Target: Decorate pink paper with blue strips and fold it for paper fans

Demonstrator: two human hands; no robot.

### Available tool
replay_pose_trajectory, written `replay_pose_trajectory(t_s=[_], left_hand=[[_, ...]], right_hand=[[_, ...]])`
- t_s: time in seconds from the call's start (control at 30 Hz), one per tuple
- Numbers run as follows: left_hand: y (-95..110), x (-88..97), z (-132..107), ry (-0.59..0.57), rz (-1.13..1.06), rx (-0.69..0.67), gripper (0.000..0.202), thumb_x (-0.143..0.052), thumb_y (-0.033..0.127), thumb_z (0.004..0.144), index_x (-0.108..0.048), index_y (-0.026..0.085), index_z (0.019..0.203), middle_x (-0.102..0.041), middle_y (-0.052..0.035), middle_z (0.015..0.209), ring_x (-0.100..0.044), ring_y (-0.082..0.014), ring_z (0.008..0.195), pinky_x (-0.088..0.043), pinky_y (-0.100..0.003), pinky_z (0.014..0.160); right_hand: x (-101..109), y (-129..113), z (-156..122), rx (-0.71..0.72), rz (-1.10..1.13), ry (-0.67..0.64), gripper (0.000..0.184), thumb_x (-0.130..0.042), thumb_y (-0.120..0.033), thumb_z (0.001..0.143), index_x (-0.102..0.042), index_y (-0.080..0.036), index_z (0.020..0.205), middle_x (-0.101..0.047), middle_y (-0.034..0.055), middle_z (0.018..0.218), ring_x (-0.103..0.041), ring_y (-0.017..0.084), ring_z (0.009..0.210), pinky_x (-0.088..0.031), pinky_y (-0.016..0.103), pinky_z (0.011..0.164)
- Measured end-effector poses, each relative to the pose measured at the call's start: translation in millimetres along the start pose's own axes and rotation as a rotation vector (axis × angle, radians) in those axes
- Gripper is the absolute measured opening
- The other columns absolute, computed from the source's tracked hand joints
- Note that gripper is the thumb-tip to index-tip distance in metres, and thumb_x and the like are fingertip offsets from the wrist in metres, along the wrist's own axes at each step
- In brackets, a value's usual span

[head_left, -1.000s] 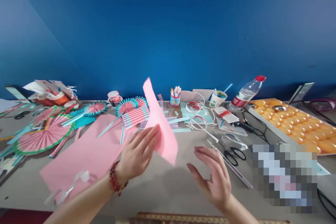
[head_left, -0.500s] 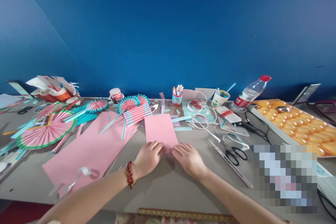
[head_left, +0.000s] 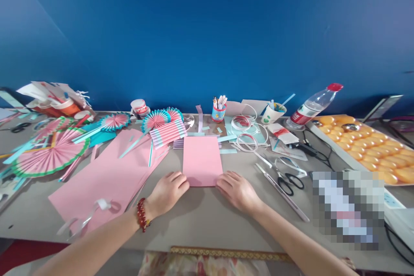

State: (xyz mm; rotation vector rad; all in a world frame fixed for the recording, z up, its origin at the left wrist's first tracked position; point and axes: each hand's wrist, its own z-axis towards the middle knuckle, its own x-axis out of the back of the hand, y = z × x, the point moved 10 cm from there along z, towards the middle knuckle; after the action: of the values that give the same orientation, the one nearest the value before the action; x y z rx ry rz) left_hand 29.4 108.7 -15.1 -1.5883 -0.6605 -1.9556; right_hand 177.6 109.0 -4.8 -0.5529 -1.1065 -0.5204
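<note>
A pink sheet of paper (head_left: 202,159) lies in front of me, its near edge toward me and looking folded. My left hand (head_left: 170,194), with a red bead bracelet (head_left: 141,214) at the wrist, has its fingers curled together at the near left corner. At the near right corner, my right hand (head_left: 238,192) pinches the paper with bent fingers. Both thumbs are mostly hidden. Behind the sheet sit a pleated pink-and-blue paper strip (head_left: 168,133) and pale blue strips (head_left: 228,151).
Larger pink sheets (head_left: 97,177) and paper fans (head_left: 53,151) are on the left. To the right lie a utility knife (head_left: 281,192), black-handled scissors (head_left: 289,182) and coils of white tape (head_left: 247,142). A bottle (head_left: 310,110) and a pen cup (head_left: 219,112) stand farther back.
My left hand has moved left from the middle of the near edge to the corner. My right hand stays at its corner. The sheet now lies squarer, and the view has shifted slightly.
</note>
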Motion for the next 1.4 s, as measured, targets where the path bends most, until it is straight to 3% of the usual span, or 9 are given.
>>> replay_pose_trajectory(t_s=[0.13, 0.27, 0.47, 0.67, 0.9, 1.03, 1.4], left_hand=[[-18, 5.2, 2, 0.032, -0.188, 0.112, 0.021, -0.047, 0.018, 0.097, -0.059, 0.018, 0.080, -0.059, -0.0029, 0.082, -0.055, -0.0171, 0.079, -0.044, -0.030, 0.073], [-32, 8.0, 9, 0.048, -0.386, 0.201, 0.009, -0.053, 0.019, 0.095, -0.060, 0.018, 0.089, -0.064, -0.0024, 0.086, -0.060, -0.0167, 0.082, -0.045, -0.029, 0.077], [-38, 7.0, 16, -0.037, -0.434, 0.227, 0.014, -0.051, 0.012, 0.091, -0.061, 0.019, 0.084, -0.065, -0.0016, 0.082, -0.062, -0.0162, 0.076, -0.043, -0.025, 0.071], [-47, 0.9, 17, -0.119, -0.547, 0.269, 0.016, -0.052, 0.011, 0.088, -0.064, 0.019, 0.084, -0.067, -0.0009, 0.087, -0.063, -0.0154, 0.079, -0.042, -0.023, 0.071], [-53, -1.8, 17, -0.100, -0.562, 0.299, 0.009, -0.057, 0.020, 0.090, -0.064, 0.020, 0.083, -0.064, 0.0002, 0.080, -0.059, -0.0145, 0.071, -0.039, -0.024, 0.065], [-52, -2.5, 17, -0.102, -0.591, 0.292, 0.007, -0.057, 0.018, 0.090, -0.063, 0.021, 0.088, -0.066, 0.0007, 0.087, -0.061, -0.0150, 0.078, -0.040, -0.024, 0.069], [-45, 1.1, 20, -0.100, -0.527, 0.246, 0.007, -0.057, 0.018, 0.092, -0.059, 0.019, 0.085, -0.064, 0.0003, 0.082, -0.059, -0.0143, 0.073, -0.038, -0.024, 0.065]], right_hand=[[2, 14, 4, -0.105, 0.207, -0.026, 0.023, -0.042, -0.027, 0.100, -0.064, -0.021, 0.095, -0.067, 0.0055, 0.092, -0.059, 0.017, 0.087, -0.046, 0.030, 0.080], [1, 25, 9, -0.201, 0.348, -0.041, 0.021, -0.046, -0.030, 0.099, -0.064, -0.021, 0.090, -0.068, 0.0049, 0.091, -0.061, 0.017, 0.086, -0.047, 0.029, 0.077], [-6, 40, 14, -0.326, 0.396, -0.132, 0.017, -0.055, -0.030, 0.093, -0.062, -0.021, 0.080, -0.066, 0.0004, 0.078, -0.060, 0.016, 0.076, -0.044, 0.025, 0.068], [-7, 43, 19, -0.327, 0.474, -0.199, 0.020, -0.051, -0.029, 0.093, -0.062, -0.022, 0.078, -0.066, 0.0003, 0.079, -0.059, 0.015, 0.074, -0.040, 0.024, 0.066], [-15, 54, 15, -0.443, 0.513, -0.205, 0.013, -0.055, -0.031, 0.088, -0.062, -0.022, 0.080, -0.066, 0.0002, 0.078, -0.058, 0.015, 0.071, -0.039, 0.025, 0.064], [-15, 54, 15, -0.421, 0.516, -0.205, 0.016, -0.054, -0.031, 0.089, -0.061, -0.023, 0.078, -0.066, 0.0006, 0.078, -0.057, 0.016, 0.072, -0.038, 0.025, 0.065], [-18, 57, 13, -0.449, 0.483, -0.222, 0.010, -0.056, -0.026, 0.087, -0.060, -0.022, 0.078, -0.065, -0.0010, 0.077, -0.056, 0.014, 0.071, -0.037, 0.024, 0.065]])
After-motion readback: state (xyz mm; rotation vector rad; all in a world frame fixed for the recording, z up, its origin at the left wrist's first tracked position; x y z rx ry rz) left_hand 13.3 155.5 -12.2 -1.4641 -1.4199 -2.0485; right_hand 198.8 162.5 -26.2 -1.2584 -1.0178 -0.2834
